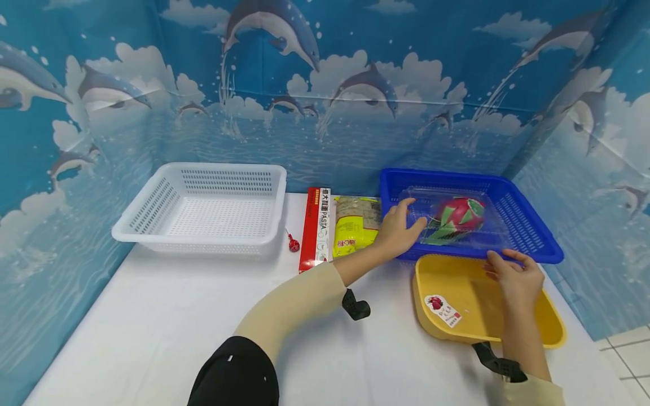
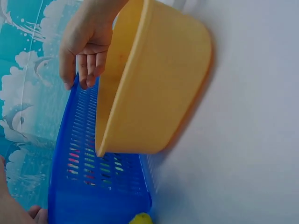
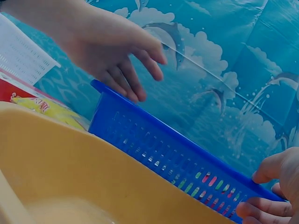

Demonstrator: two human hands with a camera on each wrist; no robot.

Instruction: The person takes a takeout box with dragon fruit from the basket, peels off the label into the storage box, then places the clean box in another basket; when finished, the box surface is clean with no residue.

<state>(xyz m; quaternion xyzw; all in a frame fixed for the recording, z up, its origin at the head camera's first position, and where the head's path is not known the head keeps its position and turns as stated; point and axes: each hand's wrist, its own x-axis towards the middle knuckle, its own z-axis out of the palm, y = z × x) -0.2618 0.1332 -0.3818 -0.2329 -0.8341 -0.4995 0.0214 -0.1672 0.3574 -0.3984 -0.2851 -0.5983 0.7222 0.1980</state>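
A pink-and-green dragon fruit (image 1: pixel 459 215) lies in the blue basket (image 1: pixel 538 242), seen through a clear plastic box (image 1: pixel 492 234). Over the basket's left end, my left hand (image 1: pixel 398 234) has its thumb and fingers spread, beside the clear box. My right hand (image 1: pixel 520 279) is at the basket's front rim. In the right wrist view its thumb lies along the blue rim (image 3: pixel 187 147), while the loosely bent fingers (image 3: pixel 266 205) hang in front of the wall. Below that hand stands a yellow basin (image 1: pixel 474 299) with a dragon fruit sticker (image 1: pixel 443 310) on its wall.
A white basket (image 1: pixel 218 217) stands at the back left. Between the two baskets lie a red-wrapped lollipop (image 1: pixel 293 244), a red-and-white pasta box (image 1: pixel 316 228) and a yellow food bag (image 1: pixel 355 225). A dolphin-print curtain (image 1: pixel 335 129) hangs behind the table.
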